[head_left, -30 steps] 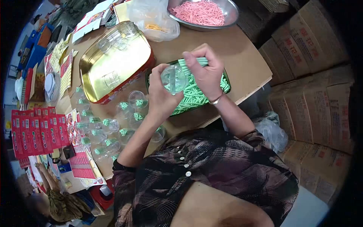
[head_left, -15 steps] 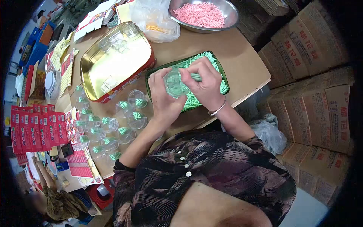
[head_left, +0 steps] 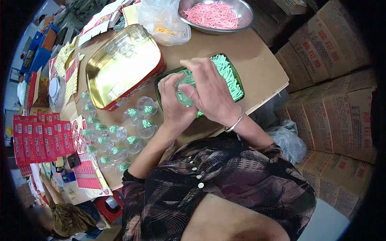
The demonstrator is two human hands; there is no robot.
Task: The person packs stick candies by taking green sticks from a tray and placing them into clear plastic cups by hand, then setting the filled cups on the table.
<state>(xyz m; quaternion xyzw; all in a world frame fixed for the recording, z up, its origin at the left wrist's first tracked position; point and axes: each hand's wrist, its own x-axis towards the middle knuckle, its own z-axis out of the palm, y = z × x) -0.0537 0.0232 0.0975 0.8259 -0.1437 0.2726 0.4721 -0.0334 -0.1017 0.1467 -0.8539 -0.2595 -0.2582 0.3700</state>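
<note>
My left hand (head_left: 173,96) is wrapped around a clear plastic cup (head_left: 185,86) above a dark green tray (head_left: 160,76) of short, thin green sticks (head_left: 226,74). The cup looks greenish, though the hands hide most of it. My right hand (head_left: 211,90) curves over the cup from the other side, its thumb and fingers on either side of the rim. Whether sticks are in its palm cannot be seen. To the left stand several clear cups (head_left: 146,128), each with a small bunch of green sticks inside.
A gold-lined tin (head_left: 124,68) holds a few clear cups. Farther back are a clear bag (head_left: 171,34) with yellow sticks and a metal bowl (head_left: 247,20) of pink sticks. Red boxes (head_left: 42,138) are at left, near another person (head_left: 66,213). Cartons (head_left: 333,116) are stacked at right.
My right hand has shifted left, from pinching a bunch of green sticks beside the cup to curving over the cup. The left hand and cup stay nearly in place.
</note>
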